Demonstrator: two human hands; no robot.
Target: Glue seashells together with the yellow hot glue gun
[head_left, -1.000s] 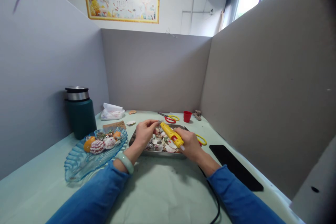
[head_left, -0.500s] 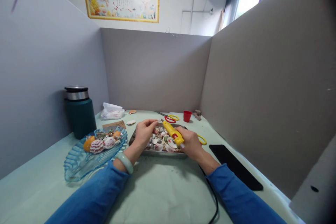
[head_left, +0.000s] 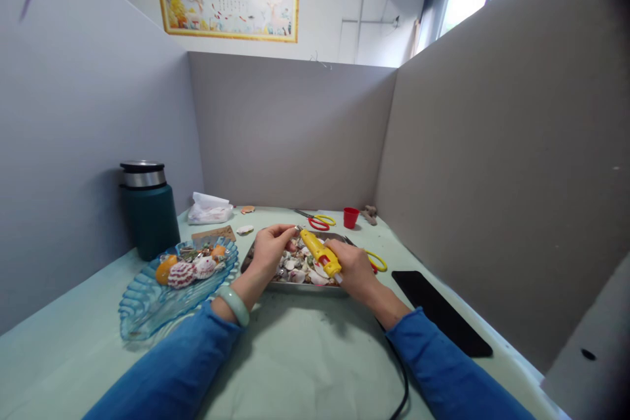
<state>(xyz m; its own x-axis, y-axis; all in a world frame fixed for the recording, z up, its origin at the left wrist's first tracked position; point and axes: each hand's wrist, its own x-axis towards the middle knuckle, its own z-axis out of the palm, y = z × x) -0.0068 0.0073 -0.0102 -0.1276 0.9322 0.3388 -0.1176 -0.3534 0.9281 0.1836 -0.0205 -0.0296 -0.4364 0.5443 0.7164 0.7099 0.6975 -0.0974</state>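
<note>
My right hand [head_left: 355, 270] grips a yellow glue gun [head_left: 319, 253] with a red trigger, its nozzle pointing up and left. The nozzle tip meets the fingertips of my left hand [head_left: 272, 249], which pinch a small piece too tiny to name. Both hands hover over a metal tray [head_left: 295, 286] filled with several small shells. The gun's black cord [head_left: 401, 380] runs down toward me along my right sleeve.
A blue glass dish [head_left: 147, 302] holding scallop shells and orange pieces lies at the left. Behind it stands a dark green flask [head_left: 147, 210]. A tissue pack [head_left: 210, 210], scissors [head_left: 317, 220] and a red cup [head_left: 351, 217] sit at the back. A black phone [head_left: 440, 312] lies at the right.
The glue gun drew slightly away from my left fingers, then came back so its nozzle touches them again. My left hand stayed pinched in place.
</note>
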